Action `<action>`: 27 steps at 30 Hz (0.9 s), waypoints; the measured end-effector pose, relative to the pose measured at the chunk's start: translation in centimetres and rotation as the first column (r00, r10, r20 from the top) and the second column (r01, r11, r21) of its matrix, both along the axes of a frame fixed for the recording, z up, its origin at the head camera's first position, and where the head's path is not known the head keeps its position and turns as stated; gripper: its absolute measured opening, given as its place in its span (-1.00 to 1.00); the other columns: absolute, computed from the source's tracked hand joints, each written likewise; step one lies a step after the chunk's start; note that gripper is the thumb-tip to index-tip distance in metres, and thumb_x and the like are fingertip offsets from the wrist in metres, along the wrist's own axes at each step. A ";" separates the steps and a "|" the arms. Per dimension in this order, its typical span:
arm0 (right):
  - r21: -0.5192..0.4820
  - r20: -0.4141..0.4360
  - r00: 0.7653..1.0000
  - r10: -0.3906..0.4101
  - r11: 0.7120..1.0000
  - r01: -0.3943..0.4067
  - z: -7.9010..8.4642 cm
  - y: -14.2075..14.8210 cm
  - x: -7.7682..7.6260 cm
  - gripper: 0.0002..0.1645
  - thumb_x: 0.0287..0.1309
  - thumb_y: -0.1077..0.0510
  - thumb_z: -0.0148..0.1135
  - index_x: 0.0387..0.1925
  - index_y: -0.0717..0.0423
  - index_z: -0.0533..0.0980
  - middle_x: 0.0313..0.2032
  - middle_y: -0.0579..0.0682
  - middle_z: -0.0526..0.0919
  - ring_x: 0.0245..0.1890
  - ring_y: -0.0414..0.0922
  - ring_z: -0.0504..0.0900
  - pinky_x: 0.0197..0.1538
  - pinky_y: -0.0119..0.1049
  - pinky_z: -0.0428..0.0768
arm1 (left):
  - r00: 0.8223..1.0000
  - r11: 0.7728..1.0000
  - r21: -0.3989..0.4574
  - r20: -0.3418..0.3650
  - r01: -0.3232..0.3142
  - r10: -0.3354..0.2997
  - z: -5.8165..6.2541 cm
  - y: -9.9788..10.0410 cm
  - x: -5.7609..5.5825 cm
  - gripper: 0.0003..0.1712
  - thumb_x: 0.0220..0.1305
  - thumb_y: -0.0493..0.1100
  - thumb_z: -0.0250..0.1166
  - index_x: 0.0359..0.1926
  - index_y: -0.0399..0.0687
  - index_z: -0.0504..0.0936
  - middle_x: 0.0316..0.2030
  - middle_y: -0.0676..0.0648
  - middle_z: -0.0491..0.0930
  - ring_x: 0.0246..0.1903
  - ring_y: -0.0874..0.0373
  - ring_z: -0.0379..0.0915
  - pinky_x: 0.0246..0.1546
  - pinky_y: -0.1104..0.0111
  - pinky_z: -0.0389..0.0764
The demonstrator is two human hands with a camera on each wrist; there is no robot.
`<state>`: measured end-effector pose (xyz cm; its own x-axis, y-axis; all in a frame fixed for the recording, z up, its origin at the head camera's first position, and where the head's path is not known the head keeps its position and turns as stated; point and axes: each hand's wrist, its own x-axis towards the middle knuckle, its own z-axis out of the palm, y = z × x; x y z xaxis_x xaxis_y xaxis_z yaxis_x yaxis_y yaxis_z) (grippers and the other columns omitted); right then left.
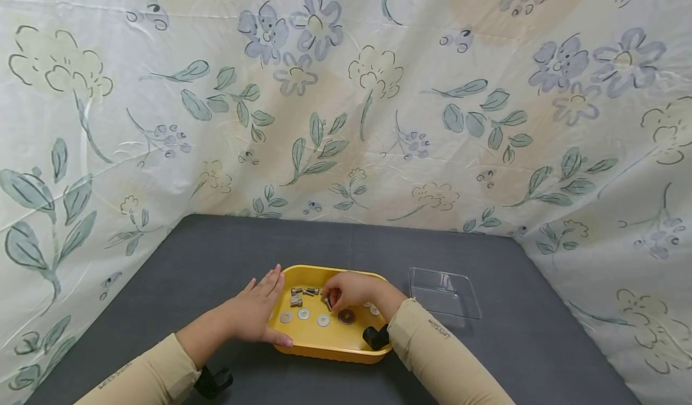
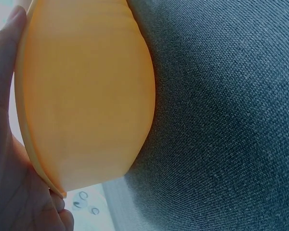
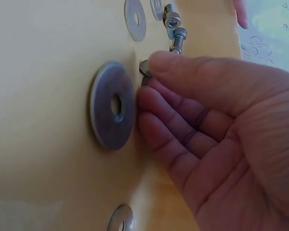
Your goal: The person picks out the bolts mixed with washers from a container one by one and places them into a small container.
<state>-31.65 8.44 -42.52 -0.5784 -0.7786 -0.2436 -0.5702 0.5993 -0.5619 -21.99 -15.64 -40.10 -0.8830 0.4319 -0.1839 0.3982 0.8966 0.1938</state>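
A yellow tray (image 1: 324, 352) sits on the grey cloth with metal hardware inside. My left hand (image 1: 245, 315) rests against its left end, fingers straight and spread along the rim, thumb at the front corner. Inside the tray my right hand (image 1: 354, 291) pinches a bolt (image 3: 144, 67) between thumb and fingertips; much of it is hidden by the fingers. Several socket-head bolts (image 1: 296, 300) lie left of that hand. Nearer the front are small flat washers (image 1: 323, 320). A large, thick washer (image 3: 113, 106) lies right beside the curled fingers.
To the right of the tray stands a clear plastic box (image 1: 446, 300) on the grey cloth (image 1: 259, 243). Floral fabric (image 1: 335, 110) hangs behind and along both sides. Black wrist mounts (image 1: 213, 384) show near both sleeves.
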 end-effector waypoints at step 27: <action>0.060 -0.102 0.994 0.034 0.998 -0.028 0.3 0.1 0.2 -0.84 -0.02 0.18 0.36 -0.36 0.00 0.55 -0.52 -0.24 0.49 -0.52 -0.33 0.44 -0.38 -0.49 0.47 | 1.000 1.000 0.016 -0.001 0.003 -0.003 0.2 -0.1 0.2 0.46 -0.30 0.63 0.12 0.40 -0.26 -0.16 0.41 -0.19 -0.35 0.39 -0.04 -0.39 0.28 -0.07 -0.15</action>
